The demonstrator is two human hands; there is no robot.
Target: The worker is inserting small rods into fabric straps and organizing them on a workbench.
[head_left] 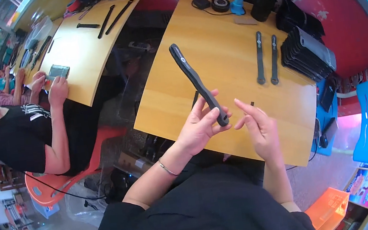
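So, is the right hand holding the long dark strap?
No, the left hand alone grips the long dark strap near its lower end, while the right hand is open beside it, its fingers apart from it.

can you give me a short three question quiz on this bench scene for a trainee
1. True or false: the left hand holds a long dark strap by its lower end.
2. How many dark straps lie side by side on the wooden table, left of the black stack? A one, B two, C four.
3. Which hand holds nothing large?

Key:
1. True.
2. B, the two flat straps.
3. The right hand, fingers open beside the strap's end.
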